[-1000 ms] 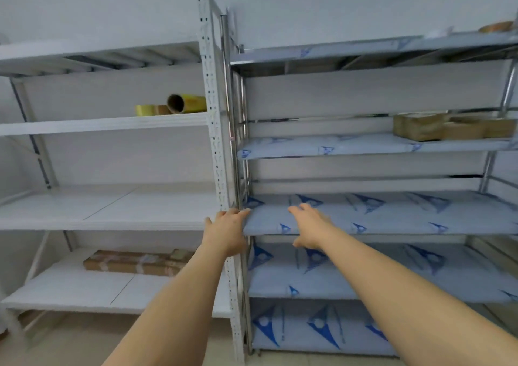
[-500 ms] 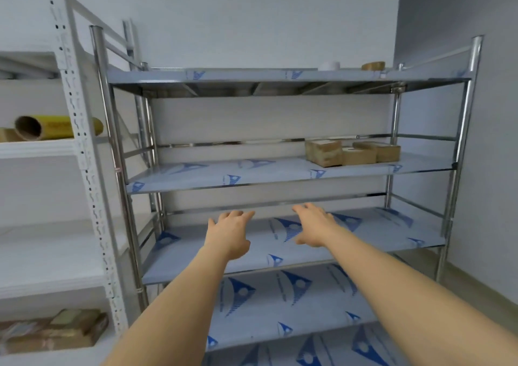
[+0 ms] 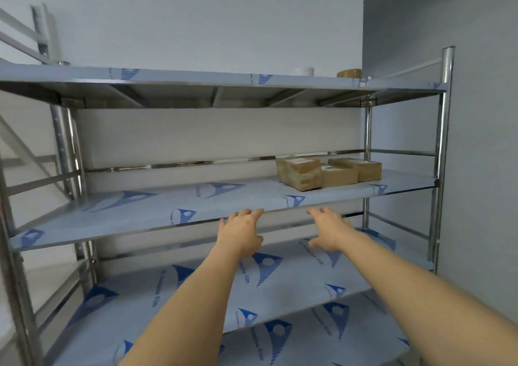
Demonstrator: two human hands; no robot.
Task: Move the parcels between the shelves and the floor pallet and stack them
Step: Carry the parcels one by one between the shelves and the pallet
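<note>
- Cardboard-brown parcels (image 3: 328,172), three of them, sit in a tight cluster at about 2 o'clock from your hands, toward the right end of the steel rack's middle shelf (image 3: 145,211); they touch one another, and the left one stands tallest and nearest you.
- Your left hand (image 3: 242,235) reaches forward with fingers spread and straight, its tips at the shelf's front edge; whether they touch the edge, you cannot tell. It holds nothing.
- Your right hand (image 3: 329,232) is likewise spread and empty, just below that edge, well short of the parcels.
- As a judgement, you are in the reach of a pick-up: no parcel is in hand yet, and no floor pallet is in view, so the carrying and stacking are not begun.
- The next move likely calls for both hands to rise over the shelf edge and travel toward 2 o'clock, one palm to each side of the nearest parcel, lifting it clear of its neighbours.
- White labels lie on the parcels' tops, too small to read.
- Blue triangular logos with small lettering repeat across the pale film on every shelf; the lettering is too blurred to read.
- Two tape rolls (image 3: 349,73), one white and one brown, rest on the top shelf at 1 o'clock.
</note>
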